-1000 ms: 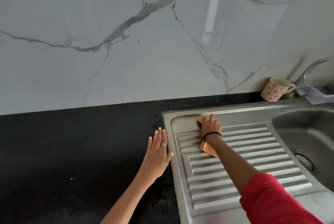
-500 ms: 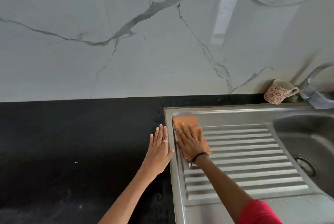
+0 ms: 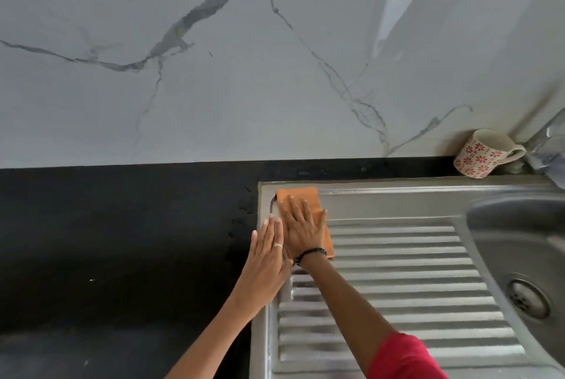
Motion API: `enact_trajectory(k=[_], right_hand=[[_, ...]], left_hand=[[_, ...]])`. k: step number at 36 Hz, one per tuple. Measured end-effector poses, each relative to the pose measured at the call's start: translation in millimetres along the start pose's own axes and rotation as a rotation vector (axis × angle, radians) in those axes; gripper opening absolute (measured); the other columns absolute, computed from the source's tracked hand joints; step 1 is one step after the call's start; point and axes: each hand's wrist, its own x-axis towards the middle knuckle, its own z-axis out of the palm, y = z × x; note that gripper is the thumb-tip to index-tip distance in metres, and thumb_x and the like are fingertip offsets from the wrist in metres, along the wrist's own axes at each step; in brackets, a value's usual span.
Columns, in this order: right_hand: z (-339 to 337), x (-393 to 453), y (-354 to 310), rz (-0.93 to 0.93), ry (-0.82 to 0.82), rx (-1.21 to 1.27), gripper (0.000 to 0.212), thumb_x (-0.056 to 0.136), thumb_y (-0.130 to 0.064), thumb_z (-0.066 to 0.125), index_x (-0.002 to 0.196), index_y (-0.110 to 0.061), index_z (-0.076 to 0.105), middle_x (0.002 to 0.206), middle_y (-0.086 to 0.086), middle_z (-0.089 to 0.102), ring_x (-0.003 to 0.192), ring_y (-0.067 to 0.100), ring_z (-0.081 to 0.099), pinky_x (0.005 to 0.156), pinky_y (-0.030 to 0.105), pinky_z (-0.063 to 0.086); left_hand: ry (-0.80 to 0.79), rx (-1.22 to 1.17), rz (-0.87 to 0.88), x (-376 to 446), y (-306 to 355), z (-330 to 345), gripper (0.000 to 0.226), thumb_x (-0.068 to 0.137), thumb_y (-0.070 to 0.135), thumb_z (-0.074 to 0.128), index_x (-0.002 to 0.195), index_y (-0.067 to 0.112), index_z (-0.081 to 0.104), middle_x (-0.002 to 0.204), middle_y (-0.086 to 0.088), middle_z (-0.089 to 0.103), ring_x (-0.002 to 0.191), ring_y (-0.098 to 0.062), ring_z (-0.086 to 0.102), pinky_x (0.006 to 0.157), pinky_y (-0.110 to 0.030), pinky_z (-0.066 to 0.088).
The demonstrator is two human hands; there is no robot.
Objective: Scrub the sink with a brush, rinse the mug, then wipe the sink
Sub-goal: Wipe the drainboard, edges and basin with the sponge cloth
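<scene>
A steel sink (image 3: 428, 195) with a ribbed drainboard fills the lower right; its basin and drain (image 3: 527, 299) lie at the far right. My right hand (image 3: 302, 232) presses flat, fingers straight, on an orange cloth (image 3: 298, 195) at the drainboard's far left corner. My left hand (image 3: 266, 256), with a ring, rests flat on the sink's left rim beside the right hand. A white mug with red flowers (image 3: 480, 155) stands behind the sink near the tap.
Black countertop (image 3: 122, 241) stretches left of the sink. A marble-patterned wall (image 3: 244, 73) rises behind. The tap (image 3: 547, 140) sits at the right edge, partly out of view.
My right hand has slid the cloth from the back middle of the drainboard to its far left corner and flattened on it. The left hand has stayed at the rim.
</scene>
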Motion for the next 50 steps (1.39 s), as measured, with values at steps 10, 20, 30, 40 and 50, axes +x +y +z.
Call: enact_trajectory(k=[10,20,30,40,50], right_hand=[[-14,-9,107,0.094,0.077,0.104,0.053,0.101,-0.034,0.017,0.149,-0.03,-0.004,0.158,-0.008,-0.006,0.146,0.016,-0.004,0.113,0.057,-0.002],[-30,-24,220,0.257,0.116,0.155,0.052,0.101,-0.035,0.018,0.15,-0.03,0.002,0.158,-0.009,0.0,0.146,0.016,0.002,0.115,0.057,0.003],[-35,-30,289,0.481,0.179,0.218,0.051,0.1,-0.032,0.021,0.15,-0.027,0.009,0.158,-0.004,0.007,0.145,0.02,0.007,0.112,0.061,0.008],[-30,-65,292,0.722,0.204,0.45,0.052,0.101,-0.031,0.021,0.15,-0.023,0.006,0.158,-0.002,0.006,0.143,0.023,0.013,0.11,0.061,0.015],[-22,-106,268,0.702,0.14,0.248,0.049,0.102,-0.031,0.017,0.15,-0.03,0.006,0.158,0.0,-0.001,0.146,0.022,0.003,0.111,0.06,0.003]], left_hand=[[-0.005,-0.016,-0.037,27,67,13,0.082,0.098,0.045,0.033,0.136,0.012,-0.032,0.142,-0.004,-0.039,0.132,-0.016,-0.035,0.106,-0.029,-0.023],[-0.018,-0.033,0.048,62,143,29,0.08,0.099,0.042,0.036,0.134,0.014,-0.031,0.141,-0.002,-0.037,0.131,-0.013,-0.034,0.108,-0.029,-0.021],[-0.037,-0.039,0.076,61,175,40,0.078,0.099,0.042,0.033,0.134,0.014,-0.032,0.143,-0.002,-0.038,0.134,-0.014,-0.034,0.106,-0.027,-0.023],[-0.063,-0.092,0.045,40,173,44,0.079,0.1,0.041,0.033,0.133,0.012,-0.032,0.141,-0.002,-0.038,0.131,-0.013,-0.035,0.106,-0.026,-0.023],[-0.042,-0.127,0.051,19,147,39,0.084,0.098,0.041,0.038,0.131,0.011,-0.033,0.141,-0.003,-0.038,0.133,-0.015,-0.033,0.106,-0.027,-0.024]])
